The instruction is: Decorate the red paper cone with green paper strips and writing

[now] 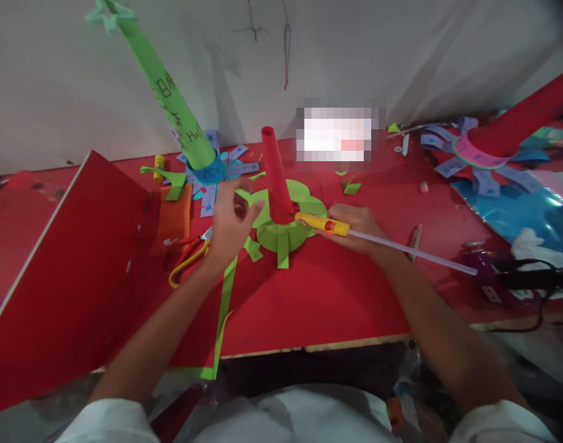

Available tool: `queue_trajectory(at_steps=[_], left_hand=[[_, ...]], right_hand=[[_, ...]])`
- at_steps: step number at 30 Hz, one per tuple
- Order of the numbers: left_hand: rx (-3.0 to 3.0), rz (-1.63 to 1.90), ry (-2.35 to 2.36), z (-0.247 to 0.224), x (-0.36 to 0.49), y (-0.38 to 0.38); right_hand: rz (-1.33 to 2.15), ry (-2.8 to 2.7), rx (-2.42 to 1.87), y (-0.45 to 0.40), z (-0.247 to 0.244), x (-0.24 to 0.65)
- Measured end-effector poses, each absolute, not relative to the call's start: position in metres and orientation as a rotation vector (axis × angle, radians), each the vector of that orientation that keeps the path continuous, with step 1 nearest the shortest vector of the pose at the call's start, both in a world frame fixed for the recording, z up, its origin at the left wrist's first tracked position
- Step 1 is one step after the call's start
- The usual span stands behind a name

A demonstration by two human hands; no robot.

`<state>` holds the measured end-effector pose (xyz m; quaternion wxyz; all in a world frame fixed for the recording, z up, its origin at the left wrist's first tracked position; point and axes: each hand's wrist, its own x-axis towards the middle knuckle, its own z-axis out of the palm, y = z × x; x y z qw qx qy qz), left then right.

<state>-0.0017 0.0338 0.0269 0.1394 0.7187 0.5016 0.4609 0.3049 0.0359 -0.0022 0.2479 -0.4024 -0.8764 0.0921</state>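
Observation:
My right hand (352, 224) grips a yellow hot glue gun (320, 224) with a long clear glue stick (415, 251) out of its back. Its nozzle points at the foot of a red paper tube (276, 178), which stands upright on a green flower-shaped paper base (281, 237). My left hand (230, 218) is left of the tube, fingers apart and curved, with nothing seen in it. Beside that wrist lie scissors (189, 261) with red and yellow handles. Green paper scraps (253, 248) are close to the base.
A tall green paper tube (170, 104) with writing stands behind my left hand. A red folded board (73, 271) rises at the left. At the right are a red tube with a pink ring (482, 149), a blue packet (503, 215) and a purple object (493, 277). A wall stands behind.

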Motion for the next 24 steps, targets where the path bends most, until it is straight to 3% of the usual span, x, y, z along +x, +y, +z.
queue_trajectory(at_steps=[9, 24], left_hand=[[2.114, 1.029, 1.221, 0.067, 0.016, 0.09], [2.049, 1.444, 1.269, 0.082, 0.024, 0.065]], right_hand=[[0.165, -2.082, -1.065, 0.039, -0.01, 0.311], [0.035, -1.777, -1.085, 0.039, -0.005, 0.311]])
